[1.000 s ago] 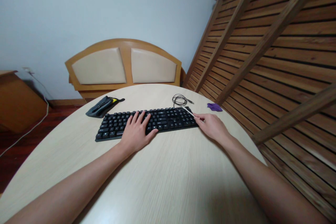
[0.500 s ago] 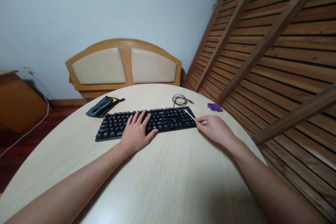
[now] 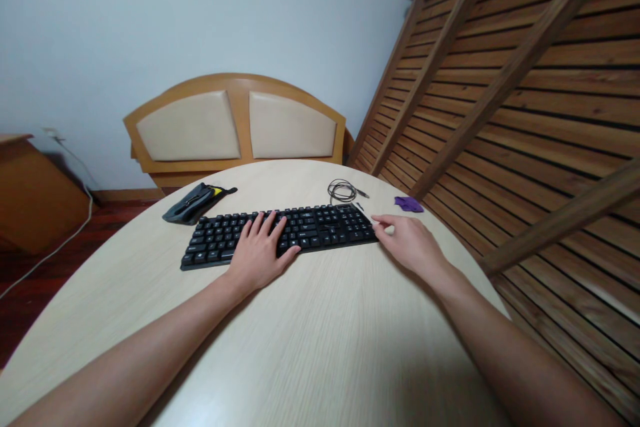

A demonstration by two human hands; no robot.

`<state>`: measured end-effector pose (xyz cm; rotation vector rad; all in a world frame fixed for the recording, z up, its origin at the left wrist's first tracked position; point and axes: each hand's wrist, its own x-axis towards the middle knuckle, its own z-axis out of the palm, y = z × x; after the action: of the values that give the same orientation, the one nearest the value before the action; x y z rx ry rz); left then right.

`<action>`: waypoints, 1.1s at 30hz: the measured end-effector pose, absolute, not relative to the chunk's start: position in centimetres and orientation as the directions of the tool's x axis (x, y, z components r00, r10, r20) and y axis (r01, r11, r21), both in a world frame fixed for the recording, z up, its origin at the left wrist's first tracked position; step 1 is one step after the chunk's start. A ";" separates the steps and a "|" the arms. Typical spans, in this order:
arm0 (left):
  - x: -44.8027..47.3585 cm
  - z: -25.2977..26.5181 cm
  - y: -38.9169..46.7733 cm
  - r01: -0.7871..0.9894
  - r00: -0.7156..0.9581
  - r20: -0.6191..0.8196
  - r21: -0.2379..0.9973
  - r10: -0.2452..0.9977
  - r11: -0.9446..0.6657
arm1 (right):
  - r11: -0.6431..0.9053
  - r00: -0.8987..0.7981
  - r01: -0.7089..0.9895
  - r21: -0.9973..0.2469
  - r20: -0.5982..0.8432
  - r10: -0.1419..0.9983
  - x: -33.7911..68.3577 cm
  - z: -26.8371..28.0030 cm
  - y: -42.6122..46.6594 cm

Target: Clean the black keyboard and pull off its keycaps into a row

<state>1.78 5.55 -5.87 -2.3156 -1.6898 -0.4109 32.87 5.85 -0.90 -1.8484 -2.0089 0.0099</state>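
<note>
A black keyboard point(image 3: 320, 227) lies on the pale round table point(image 3: 310, 333). My left hand point(image 3: 260, 247) rests flat over its middle keys, fingers spread and thumb out to the right. At the keyboard's right end, my right hand point(image 3: 407, 240) has its thumb and index finger brought together beside the number keys. Between those fingertips only a small pale bit of the cotton swab point(image 3: 374, 222) shows; the rest of it cannot be made out.
A coiled black cable point(image 3: 342, 191) with a plug lies behind the keyboard. A dark grey pouch point(image 3: 193, 203) with a yellow patch sits at the back left, and a purple cloth point(image 3: 409, 204) at the right edge. A slatted wooden panel point(image 3: 530, 107) leans along the right side.
My right fingertips have risen slightly, and the white swab that lay across the number keys is now mostly out of sight. My left hand stays in place.
</note>
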 end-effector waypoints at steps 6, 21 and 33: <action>1.8 -5.9 5.6 0.954 0.288 0.370 -0.027 0.883 -0.300 | 0.131 -0.060 0.964 -0.231 0.293 0.954 32.3 -2.2 6.6; 1.8 -5.8 5.4 0.954 0.290 0.369 -0.039 0.883 -0.298 | 0.200 -0.141 0.962 -0.188 0.286 0.948 31.7 -2.2 6.2; 1.8 -5.9 5.6 0.954 0.287 0.374 -0.032 0.882 -0.297 | 0.147 -0.093 0.972 -0.183 0.272 0.958 31.8 -1.7 5.9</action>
<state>1.78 5.59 -5.92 -2.3080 -1.6874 -0.4195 31.75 5.93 -1.73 -1.8598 -2.1058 -0.0618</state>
